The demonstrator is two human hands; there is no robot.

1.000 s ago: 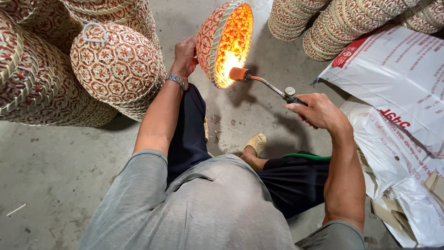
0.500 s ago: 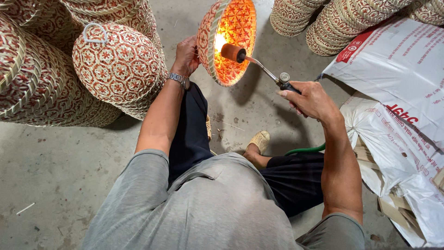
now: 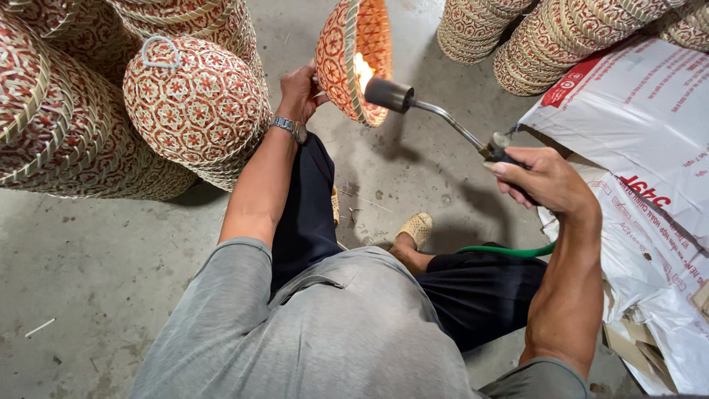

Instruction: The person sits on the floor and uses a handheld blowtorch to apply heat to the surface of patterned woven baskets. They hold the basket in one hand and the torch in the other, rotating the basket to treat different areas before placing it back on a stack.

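My left hand [image 3: 299,90] pinches the rim of the woven bamboo basket [image 3: 353,55], tipped on edge above my knee; it looks light and stiff but brittle and quick to scorch, so the rim is the safest hold; my right hand [image 3: 543,179] is closed around the gas torch [image 3: 436,114], its flame inside the basket, which seems empty; stacked baskets [image 3: 196,103] lie left of it; white sacks [image 3: 642,133] right.

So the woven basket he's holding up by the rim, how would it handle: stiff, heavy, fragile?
The woven basket probably is light: the left hand alone holds it up by the rim. It looks fairly stiff, keeping its bowl shape. The open weave likely scorches easily, with the torch flame inside it.
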